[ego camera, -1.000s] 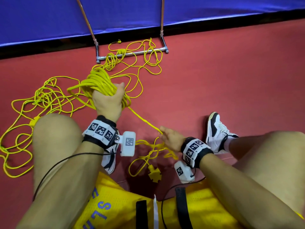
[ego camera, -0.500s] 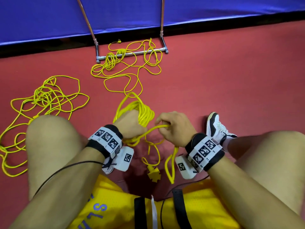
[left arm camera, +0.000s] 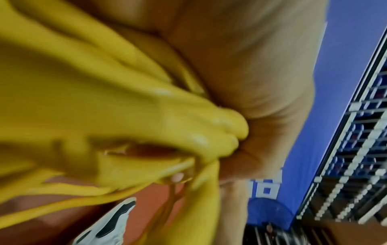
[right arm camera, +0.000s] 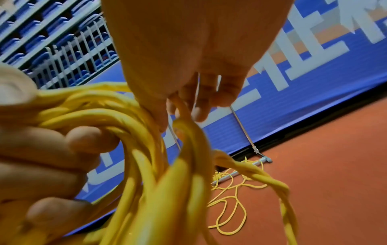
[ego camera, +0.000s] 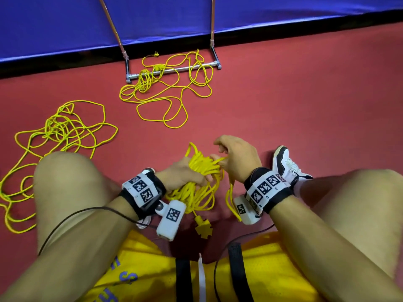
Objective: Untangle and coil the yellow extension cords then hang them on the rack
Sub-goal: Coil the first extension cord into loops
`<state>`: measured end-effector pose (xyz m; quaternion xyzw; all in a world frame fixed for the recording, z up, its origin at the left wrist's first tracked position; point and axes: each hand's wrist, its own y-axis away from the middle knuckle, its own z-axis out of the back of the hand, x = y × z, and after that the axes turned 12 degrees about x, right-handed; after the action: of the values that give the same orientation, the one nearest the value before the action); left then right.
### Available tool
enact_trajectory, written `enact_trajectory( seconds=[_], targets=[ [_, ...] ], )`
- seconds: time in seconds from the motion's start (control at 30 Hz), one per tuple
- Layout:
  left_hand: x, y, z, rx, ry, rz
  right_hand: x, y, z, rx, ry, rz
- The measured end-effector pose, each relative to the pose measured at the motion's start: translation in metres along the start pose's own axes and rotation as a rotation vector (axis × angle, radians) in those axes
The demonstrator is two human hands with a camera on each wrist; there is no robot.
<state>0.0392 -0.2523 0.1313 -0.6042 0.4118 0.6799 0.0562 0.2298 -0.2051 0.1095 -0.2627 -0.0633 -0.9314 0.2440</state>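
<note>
A coiled bundle of yellow extension cord (ego camera: 201,171) hangs between my knees, and my left hand (ego camera: 185,175) grips it around the middle. My right hand (ego camera: 233,158) pinches the loose strand of the same cord (right arm camera: 184,116) and lays it across the top of the bundle. The cord's yellow socket end (ego camera: 203,227) dangles below the coil. In the left wrist view the coil (left arm camera: 125,124) fills the frame, blurred. The metal rack's base bar (ego camera: 172,70) lies at the far wall, with a second tangled cord (ego camera: 165,97) draped over it.
A third tangled yellow cord (ego camera: 58,136) sprawls on the red floor at the left, beyond my left knee (ego camera: 65,177). My shoe (ego camera: 285,166) sits right of the hands. A blue padded barrier (ego camera: 174,16) runs along the far edge of the floor.
My left hand drew the coil back from the floor tangle to between my knees. My right hand rose from low by the lap and now wraps the strand over the bundle.
</note>
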Motion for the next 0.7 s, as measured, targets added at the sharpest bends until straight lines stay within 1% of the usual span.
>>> enact_trajectory(
  seconds=[0.07, 0.13, 0.2, 0.23, 0.3, 0.37, 0.43, 0.47, 0.57, 0.63, 0.7],
  targets=[
    [-0.005, 0.003, 0.01, -0.094, 0.054, -0.016, -0.001, -0.002, -0.005, 0.135, -0.101, -0.04],
    [-0.006, 0.007, 0.017, -0.129, 0.102, -0.036, 0.0, -0.003, -0.012, 0.2, -0.342, -0.104],
    [-0.006, 0.011, 0.019, -0.114, 0.189, -0.073, 0.0, -0.005, -0.015, 0.262, -0.589, -0.181],
    [-0.007, 0.013, 0.018, -0.101, 0.243, -0.103, 0.0, -0.006, -0.015, 0.287, -0.669, -0.187],
    [-0.009, 0.015, 0.016, -0.081, 0.303, -0.139, -0.002, -0.005, -0.016, 0.334, -0.785, -0.146],
    [-0.012, 0.015, 0.015, -0.1, 0.307, -0.13, -0.004, -0.004, -0.018, 0.357, -0.877, -0.107],
    [-0.014, 0.014, 0.016, -0.149, 0.309, -0.095, -0.006, -0.004, -0.018, 0.366, -0.927, -0.094],
    [-0.015, 0.015, 0.02, -0.19, 0.327, -0.061, -0.008, -0.003, -0.016, 0.362, -0.972, -0.093],
    [-0.02, 0.014, 0.039, -0.349, 0.5, 0.024, -0.017, -0.005, -0.007, 0.314, -1.228, -0.138],
    [-0.022, 0.015, 0.054, -0.461, 0.543, 0.02, -0.021, -0.008, -0.003, 0.274, -1.232, -0.157],
    [-0.022, 0.015, 0.06, -0.515, 0.591, -0.008, -0.022, -0.009, -0.007, 0.267, -1.178, -0.178]
  ],
)
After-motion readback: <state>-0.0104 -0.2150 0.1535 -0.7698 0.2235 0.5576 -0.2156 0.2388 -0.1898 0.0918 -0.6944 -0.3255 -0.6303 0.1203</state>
